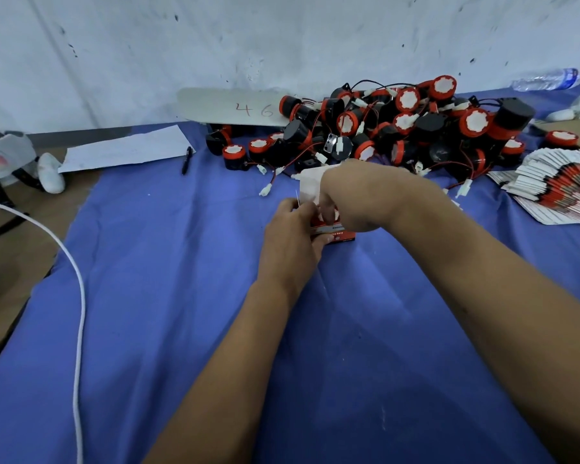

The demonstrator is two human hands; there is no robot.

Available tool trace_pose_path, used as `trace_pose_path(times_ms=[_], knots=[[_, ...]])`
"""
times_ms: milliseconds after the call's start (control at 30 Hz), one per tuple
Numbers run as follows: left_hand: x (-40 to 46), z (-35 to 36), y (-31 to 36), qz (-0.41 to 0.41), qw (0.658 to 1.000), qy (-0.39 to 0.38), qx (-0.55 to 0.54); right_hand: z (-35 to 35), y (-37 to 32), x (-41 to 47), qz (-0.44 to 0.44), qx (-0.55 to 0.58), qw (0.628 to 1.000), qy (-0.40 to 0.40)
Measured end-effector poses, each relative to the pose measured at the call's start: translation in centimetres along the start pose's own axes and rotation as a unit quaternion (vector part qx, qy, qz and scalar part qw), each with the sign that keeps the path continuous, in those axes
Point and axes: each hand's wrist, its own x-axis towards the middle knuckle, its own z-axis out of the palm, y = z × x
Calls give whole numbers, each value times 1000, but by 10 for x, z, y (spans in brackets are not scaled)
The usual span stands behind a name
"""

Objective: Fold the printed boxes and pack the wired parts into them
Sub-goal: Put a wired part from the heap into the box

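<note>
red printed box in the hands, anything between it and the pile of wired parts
Nothing visible blocks it. Both the left hand and right hand hold the red printed cardboard box; the pile of black-and-red wired parts lies just behind it on the blue cloth.

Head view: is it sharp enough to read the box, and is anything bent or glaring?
Head view: even, soft light and no glare; print on the box too blurred to read; wall edge bows from the wide lens; both hands slightly soft.

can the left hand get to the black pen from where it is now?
Probably yes. The left hand is busy gripping the printed box, so it must let go first. The pen lies up-left on bare blue cloth, with nothing between them.
</note>
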Motion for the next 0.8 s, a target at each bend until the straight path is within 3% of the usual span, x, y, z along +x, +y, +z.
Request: trace_pose_path(times_ms=[100,300,400,533,800], knots=[[0,0,1,-6,1000,-11,-8,3,0,1,8,-22,999,-43],[0,-1,-2,-2,1000,6,-1,9,2,1,80,3,986,147],[1,-5,-6,-6,1000,14,10,4,7,-6,100,7,988,121],[2,-8,-8,-8,1000,20,15,-6,12,-12,67,58,988,125],[1,-17,-8,11,1000,-24,-1,6,-6,11,37,115,965,231]])
